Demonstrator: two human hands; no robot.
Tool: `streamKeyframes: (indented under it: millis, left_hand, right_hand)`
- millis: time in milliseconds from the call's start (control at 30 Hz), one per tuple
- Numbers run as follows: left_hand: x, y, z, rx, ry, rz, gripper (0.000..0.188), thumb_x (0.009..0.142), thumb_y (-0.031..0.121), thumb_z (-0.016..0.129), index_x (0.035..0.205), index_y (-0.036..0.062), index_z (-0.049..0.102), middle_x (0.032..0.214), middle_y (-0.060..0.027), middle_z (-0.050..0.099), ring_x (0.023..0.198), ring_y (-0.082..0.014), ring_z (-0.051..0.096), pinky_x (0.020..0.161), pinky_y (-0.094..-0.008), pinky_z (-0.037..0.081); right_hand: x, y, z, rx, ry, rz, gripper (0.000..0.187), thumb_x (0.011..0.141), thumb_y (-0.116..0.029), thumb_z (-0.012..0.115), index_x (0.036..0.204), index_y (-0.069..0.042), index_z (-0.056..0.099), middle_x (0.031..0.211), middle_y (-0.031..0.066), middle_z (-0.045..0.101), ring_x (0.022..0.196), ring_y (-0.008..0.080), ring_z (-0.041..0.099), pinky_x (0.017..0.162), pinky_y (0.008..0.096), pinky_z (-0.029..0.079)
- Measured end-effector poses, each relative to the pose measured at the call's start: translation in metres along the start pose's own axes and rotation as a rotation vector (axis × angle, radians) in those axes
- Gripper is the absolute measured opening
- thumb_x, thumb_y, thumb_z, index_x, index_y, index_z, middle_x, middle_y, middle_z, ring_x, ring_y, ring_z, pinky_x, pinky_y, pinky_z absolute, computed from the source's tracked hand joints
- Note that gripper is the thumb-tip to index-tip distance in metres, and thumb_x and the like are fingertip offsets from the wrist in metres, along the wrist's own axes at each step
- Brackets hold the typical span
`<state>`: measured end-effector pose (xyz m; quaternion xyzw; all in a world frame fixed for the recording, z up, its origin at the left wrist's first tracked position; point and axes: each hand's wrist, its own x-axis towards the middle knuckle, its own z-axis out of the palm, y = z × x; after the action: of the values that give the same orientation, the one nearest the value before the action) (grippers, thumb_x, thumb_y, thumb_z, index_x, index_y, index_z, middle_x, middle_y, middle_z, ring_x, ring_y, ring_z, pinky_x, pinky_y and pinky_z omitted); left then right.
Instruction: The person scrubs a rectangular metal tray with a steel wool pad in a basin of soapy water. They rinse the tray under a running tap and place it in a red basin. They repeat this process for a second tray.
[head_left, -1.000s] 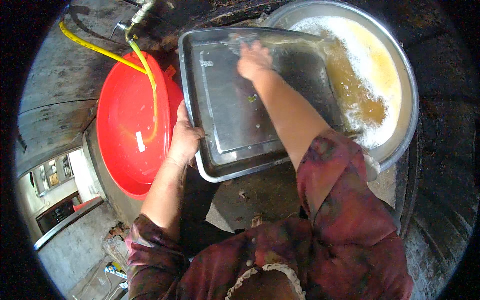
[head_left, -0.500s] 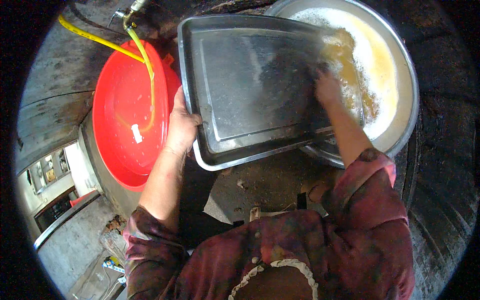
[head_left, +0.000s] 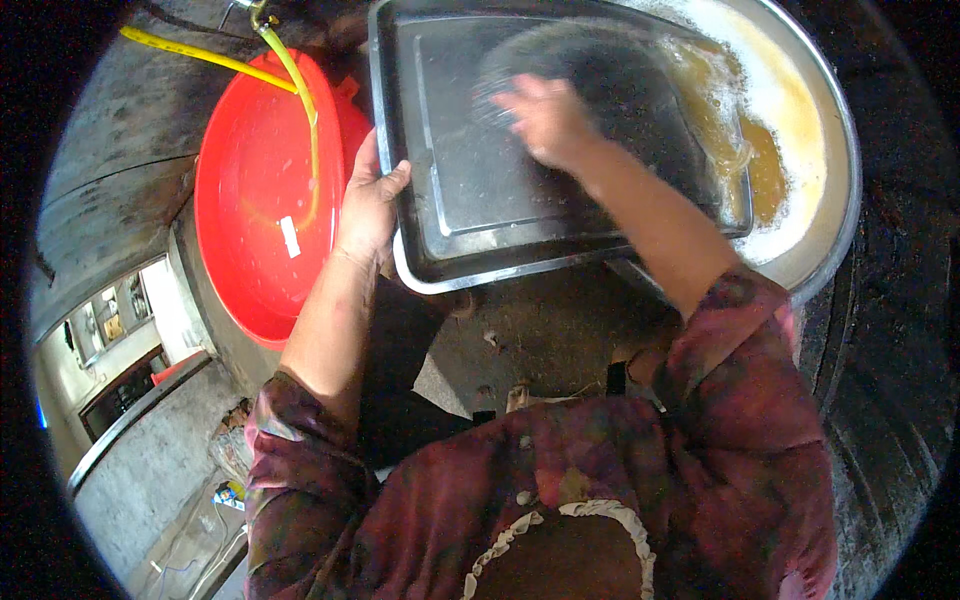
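Label (head_left: 290, 236) marks basin (head_left: 255, 150); left hand (head_left: 370, 205) clamps tray (head_left: 455, 170); right hand (head_left: 548, 118) blurs, its grip unclear.

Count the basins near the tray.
2: red basin left of the tray; metal basin at the tray's right end. Any nested underneath would be hidden.

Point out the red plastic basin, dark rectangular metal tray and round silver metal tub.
Red plastic basin (head_left: 265, 180), head view: inner floor.
Dark rectangular metal tray (head_left: 470, 170), head view: bare floor.
Round silver metal tub (head_left: 836, 200), head view: right inner wall.
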<state>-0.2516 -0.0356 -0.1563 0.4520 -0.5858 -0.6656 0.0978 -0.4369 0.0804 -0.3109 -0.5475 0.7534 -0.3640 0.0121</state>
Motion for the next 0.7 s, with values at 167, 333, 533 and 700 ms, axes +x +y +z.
streamKeyframes:
  millis: [167, 333, 533, 700]
  left_hand:
    - [0.006, -0.009, -0.008, 0.0, -0.022, 0.07, 0.057, 0.082, -0.005, 0.048, 0.135, 0.0088, 0.031, 0.113, -0.0093, 0.052, 0.098, -0.0211, 0.052, 0.084, -0.0331, 0.044]
    - [-0.003, -0.007, -0.002, 0.118, 0.008, 0.036, 0.07, 0.067, -0.013, 0.044, 0.133, 0.0072, 0.033, 0.112, -0.0104, 0.052, 0.098, -0.022, 0.052, 0.087, -0.0329, 0.043]
    - [-0.001, 0.009, -0.01, 0.116, -0.029, -0.056, 0.055, 0.067, -0.012, 0.04, 0.12, 0.0005, 0.044, 0.098, -0.0113, 0.058, 0.087, -0.0234, 0.059, 0.079, -0.0341, 0.048]
    - [-0.009, 0.026, 0.005, 0.104, 0.009, -0.114, 0.064, 0.063, -0.014, 0.039, 0.124, 0.0021, 0.043, 0.101, -0.0118, 0.058, 0.088, -0.0236, 0.059, 0.08, -0.0333, 0.049]
  right_hand:
    - [0.0, -0.12, -0.021, 0.19, -0.397, -0.15, 0.036, 0.073, -0.012, 0.06, 0.108, -0.02, 0.062, 0.123, 0.0094, 0.05, 0.103, 0.0342, 0.045, 0.088, 0.0433, 0.039]
    - [-0.064, -0.083, -0.043, 0.297, -0.545, -0.302, 0.024, 0.073, -0.011, 0.058, 0.094, -0.02, 0.066, 0.119, 0.0089, 0.051, 0.102, 0.0322, 0.047, 0.086, 0.045, 0.039]
    - [-0.184, 0.081, -0.095, -0.155, -0.32, 0.259, 0.048, 0.072, -0.005, 0.062, 0.117, -0.018, 0.055, 0.121, 0.0176, 0.048, 0.105, 0.0361, 0.047, 0.092, 0.0453, 0.037]
    - [-0.237, 0.177, -0.09, -0.473, -0.461, 0.95, 0.044, 0.08, -0.014, 0.058, 0.123, -0.015, 0.05, 0.115, 0.0175, 0.049, 0.101, 0.0371, 0.05, 0.085, 0.0441, 0.042]
